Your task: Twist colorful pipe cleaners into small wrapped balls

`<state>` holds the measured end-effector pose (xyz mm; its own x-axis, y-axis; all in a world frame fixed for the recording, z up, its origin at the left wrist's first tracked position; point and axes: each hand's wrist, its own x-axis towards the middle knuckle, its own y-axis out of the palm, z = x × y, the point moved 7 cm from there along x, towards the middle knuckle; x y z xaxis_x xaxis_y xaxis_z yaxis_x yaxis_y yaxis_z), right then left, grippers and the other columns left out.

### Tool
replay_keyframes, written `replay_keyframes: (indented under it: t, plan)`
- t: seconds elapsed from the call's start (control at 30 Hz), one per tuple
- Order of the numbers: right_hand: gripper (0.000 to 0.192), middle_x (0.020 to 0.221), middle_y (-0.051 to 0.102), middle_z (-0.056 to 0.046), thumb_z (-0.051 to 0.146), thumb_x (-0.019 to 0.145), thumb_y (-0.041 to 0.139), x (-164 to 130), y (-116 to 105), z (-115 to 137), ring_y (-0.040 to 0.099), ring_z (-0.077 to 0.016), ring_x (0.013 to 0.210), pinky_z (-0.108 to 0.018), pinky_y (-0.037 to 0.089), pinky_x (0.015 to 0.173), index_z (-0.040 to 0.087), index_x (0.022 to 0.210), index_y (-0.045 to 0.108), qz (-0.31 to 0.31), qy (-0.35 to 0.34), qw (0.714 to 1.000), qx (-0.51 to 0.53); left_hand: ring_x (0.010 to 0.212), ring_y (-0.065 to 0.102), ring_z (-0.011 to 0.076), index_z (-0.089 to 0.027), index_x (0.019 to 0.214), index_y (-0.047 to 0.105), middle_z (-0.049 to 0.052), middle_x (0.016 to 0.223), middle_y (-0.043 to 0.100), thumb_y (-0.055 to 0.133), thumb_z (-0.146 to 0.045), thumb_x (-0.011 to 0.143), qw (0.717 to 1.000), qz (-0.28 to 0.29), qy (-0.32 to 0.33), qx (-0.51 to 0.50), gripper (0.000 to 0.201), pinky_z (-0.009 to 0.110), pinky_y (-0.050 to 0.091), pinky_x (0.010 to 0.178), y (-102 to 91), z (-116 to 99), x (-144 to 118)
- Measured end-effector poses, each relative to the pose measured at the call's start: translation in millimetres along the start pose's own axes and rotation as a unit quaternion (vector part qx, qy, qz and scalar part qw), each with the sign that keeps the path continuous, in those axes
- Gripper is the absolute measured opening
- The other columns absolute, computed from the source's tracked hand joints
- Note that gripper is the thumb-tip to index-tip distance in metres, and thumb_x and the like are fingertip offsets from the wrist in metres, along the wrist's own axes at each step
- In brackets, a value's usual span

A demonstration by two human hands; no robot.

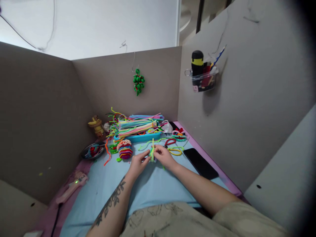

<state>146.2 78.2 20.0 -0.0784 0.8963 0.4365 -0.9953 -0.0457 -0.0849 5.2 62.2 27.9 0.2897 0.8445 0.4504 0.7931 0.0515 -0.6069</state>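
Note:
Between my two hands, at the middle of the blue cloth, is a piece made of light green and yellow pipe cleaners [152,149], with one end standing upright. My left hand [139,163] has its fingers closed on the left side of it. From the right, my right hand [163,156] pinches the same piece with thumb and fingertips. Just left of my hands sits a round striped pipe-cleaner pot [125,150], its rim peach and its sides in many colours. Red and yellow pipe-cleaner loops [175,151] lie beyond my right hand.
Behind my hands, bundles of pipe cleaners [137,126] lie on a blue tray [145,137]. A phone [200,163] rests at right, a pink glue gun [72,187] at left, near a dark bowl [93,150]. Grey panels enclose the table; a clear tool basket [204,80] hangs on the right one.

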Motion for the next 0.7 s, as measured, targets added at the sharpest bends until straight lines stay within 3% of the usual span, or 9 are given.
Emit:
replay_keyframes:
  t: [0.27,0.7]
  plan:
    - [0.009,0.097,0.063,-0.006,0.021,0.070,0.054,0.0,-1.1,2.3,0.057,-0.0195,0.099,-0.032,0.042,0.087,0.019,0.061,0.053,-0.008,0.005,1.000,-0.003,0.094,0.065,0.0221,-0.017,0.115,0.061,0.008,0.111,0.066,0.058,-0.031,0.078,0.999,-0.003,0.001,-0.045,0.040,0.034,0.055,0.080,2.0,0.5,-1.7]
    - [0.008,0.097,0.063,-0.006,0.020,0.069,0.054,-0.8,0.8,-1.3,0.058,-0.0194,0.098,-0.032,0.042,0.087,0.019,0.061,0.054,0.003,0.008,1.000,0.007,0.090,0.065,0.0198,-0.018,0.112,0.062,0.007,0.106,0.068,0.059,-0.030,0.076,0.999,-0.004,-0.011,-0.044,0.038,0.033,0.055,0.078,1.7,2.0,-1.4]
